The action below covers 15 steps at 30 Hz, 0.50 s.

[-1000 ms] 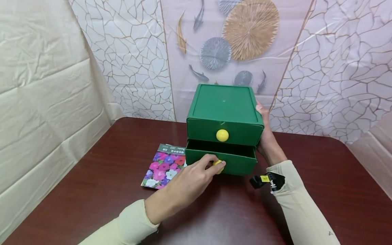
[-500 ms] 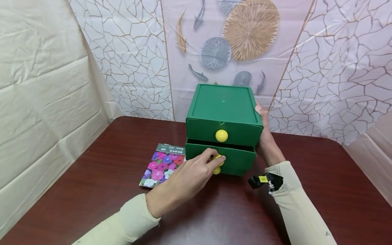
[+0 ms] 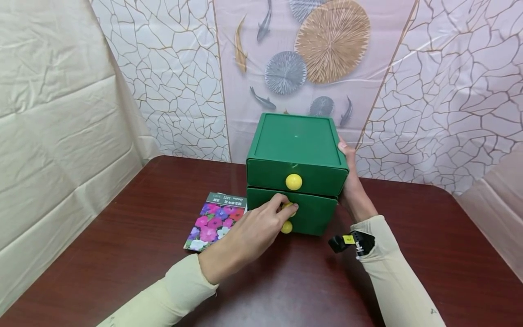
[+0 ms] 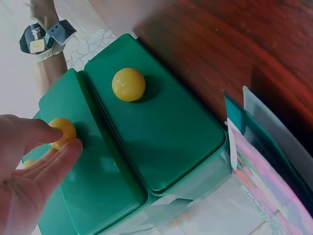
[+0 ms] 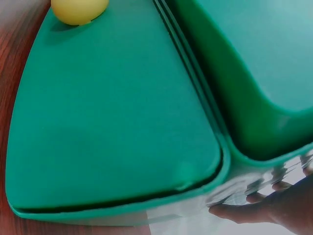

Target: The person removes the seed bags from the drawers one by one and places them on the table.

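A green drawer box with yellow round knobs stands on the table. My left hand pinches the knob of the middle drawer between thumb and fingers. That drawer's front stands slightly proud of the bottom drawer in the left wrist view. Above it the top drawer is closed, its knob free. My right hand rests against the box's right side; in the right wrist view its fingers lie extended along the clear side wall.
A flower-printed packet lies left of the box, partly behind my left forearm. The dark red table ends at a patterned backdrop, with pale cloth hanging at the left.
The middle drawer has slid inward from clearly pulled out to nearly flush, my left hand moving with its knob. The bottom knob has come into sight. My right hand stays on the box's side.
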{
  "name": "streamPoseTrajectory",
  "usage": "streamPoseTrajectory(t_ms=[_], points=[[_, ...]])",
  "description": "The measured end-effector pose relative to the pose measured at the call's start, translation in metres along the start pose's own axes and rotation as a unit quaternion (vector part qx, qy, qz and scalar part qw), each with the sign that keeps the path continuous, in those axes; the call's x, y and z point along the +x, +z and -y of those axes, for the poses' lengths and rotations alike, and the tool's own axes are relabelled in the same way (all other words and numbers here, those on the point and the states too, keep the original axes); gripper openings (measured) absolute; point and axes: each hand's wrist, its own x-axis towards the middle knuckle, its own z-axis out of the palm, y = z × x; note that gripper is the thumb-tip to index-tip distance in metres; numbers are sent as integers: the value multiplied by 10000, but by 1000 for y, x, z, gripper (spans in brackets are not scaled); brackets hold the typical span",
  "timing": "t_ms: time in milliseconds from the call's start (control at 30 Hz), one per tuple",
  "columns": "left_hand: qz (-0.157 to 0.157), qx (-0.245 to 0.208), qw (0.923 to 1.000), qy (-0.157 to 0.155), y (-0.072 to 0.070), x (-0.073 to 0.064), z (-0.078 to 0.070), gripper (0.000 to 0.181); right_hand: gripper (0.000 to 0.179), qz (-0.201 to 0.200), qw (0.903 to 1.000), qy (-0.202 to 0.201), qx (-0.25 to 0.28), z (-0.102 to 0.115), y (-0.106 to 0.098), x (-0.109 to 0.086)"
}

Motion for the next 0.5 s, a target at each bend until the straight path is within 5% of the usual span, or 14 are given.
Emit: streamPoseTrajectory(t_ms=[500], points=[[-29, -50, 9999, -107, 8, 5, 2, 41, 71, -128, 9999, 55, -73, 1, -1, 0]])
